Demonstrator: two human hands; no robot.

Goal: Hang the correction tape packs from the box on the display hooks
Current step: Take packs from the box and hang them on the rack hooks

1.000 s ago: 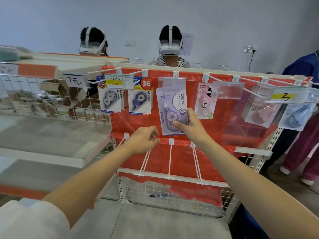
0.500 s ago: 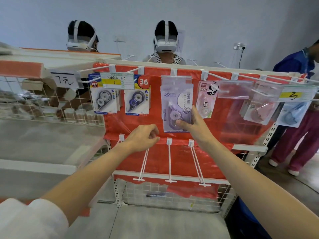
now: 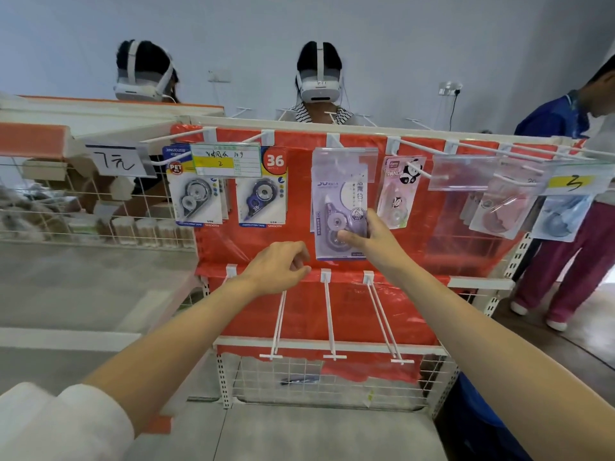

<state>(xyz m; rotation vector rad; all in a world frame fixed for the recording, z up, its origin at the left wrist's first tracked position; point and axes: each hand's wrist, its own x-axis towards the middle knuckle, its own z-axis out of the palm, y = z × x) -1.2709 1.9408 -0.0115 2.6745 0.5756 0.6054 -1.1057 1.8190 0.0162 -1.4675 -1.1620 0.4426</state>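
White sleeve [image 3: 60, 424] pushed up, bare forearms

The lilac correction tape pack [image 3: 340, 207] hangs upright at the middle hook [image 3: 332, 140] of the top row, a flat clear-fronted card with a purple dispenser inside and more lilac packs stacked behind it. Left of it two blue-and-white packs [image 3: 197, 196] [image 3: 262, 194] dangle side by side, a panda-printed pink pack [image 3: 397, 191] sits just right, and pink and blue packs [image 3: 499, 207] hang further along.
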